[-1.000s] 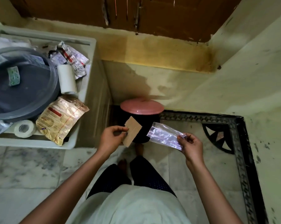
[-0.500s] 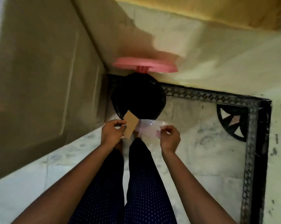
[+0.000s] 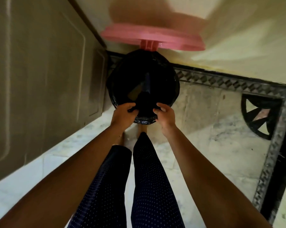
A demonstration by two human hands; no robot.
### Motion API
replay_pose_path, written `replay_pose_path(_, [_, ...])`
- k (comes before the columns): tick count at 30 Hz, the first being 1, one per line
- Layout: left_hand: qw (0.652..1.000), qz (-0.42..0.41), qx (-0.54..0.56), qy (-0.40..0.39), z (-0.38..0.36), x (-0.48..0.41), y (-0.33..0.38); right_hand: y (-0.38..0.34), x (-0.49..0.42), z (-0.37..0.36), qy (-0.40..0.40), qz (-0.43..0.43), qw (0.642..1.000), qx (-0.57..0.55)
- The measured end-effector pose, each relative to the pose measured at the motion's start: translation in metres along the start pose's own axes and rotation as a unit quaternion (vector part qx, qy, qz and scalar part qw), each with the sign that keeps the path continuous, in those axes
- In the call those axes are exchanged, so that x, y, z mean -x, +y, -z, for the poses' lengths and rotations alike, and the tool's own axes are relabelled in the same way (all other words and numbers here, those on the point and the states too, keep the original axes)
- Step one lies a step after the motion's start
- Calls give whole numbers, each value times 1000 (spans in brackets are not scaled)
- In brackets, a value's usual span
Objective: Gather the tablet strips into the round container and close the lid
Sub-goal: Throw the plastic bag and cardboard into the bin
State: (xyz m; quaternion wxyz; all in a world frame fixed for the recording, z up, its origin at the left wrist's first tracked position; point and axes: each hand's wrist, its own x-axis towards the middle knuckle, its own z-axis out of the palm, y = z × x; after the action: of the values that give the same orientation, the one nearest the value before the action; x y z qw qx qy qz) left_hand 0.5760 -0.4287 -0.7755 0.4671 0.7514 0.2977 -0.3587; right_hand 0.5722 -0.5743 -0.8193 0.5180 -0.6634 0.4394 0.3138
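Both hands reach the near rim of the black-lined bin [image 3: 143,83], its pink lid [image 3: 153,38] tipped up behind, mouth facing upward, likely so scraps drop straight in. Left hand [image 3: 122,113] and right hand [image 3: 166,115] are curled, seemingly empty; no tablet strips or round container in sight.

Beyond the fingers [image 3: 162,108] the black-lined bin [image 3: 173,83] gapes open; its raised pink lid [image 3: 152,37] blocks beyond, a cabinet [image 3: 40,79] crowds leftward.
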Motion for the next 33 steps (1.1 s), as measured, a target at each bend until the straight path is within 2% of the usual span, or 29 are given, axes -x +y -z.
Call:
replay_pose_path(7, [1000,-25,10,15,-4,23,10,-6,28,20,21,47,999,13])
replay_pose_path(13, [992,-120,19,41,12,59,29,-28,73,16,11,128,992,7])
replay_pose_path(22, [965,-254,23,60,65,164,66,-56,193,26,-16,295,953,73])
replay_pose_path(33, [921,-379,39,76,126,291,83,-67,343,53,33,423,905,37])
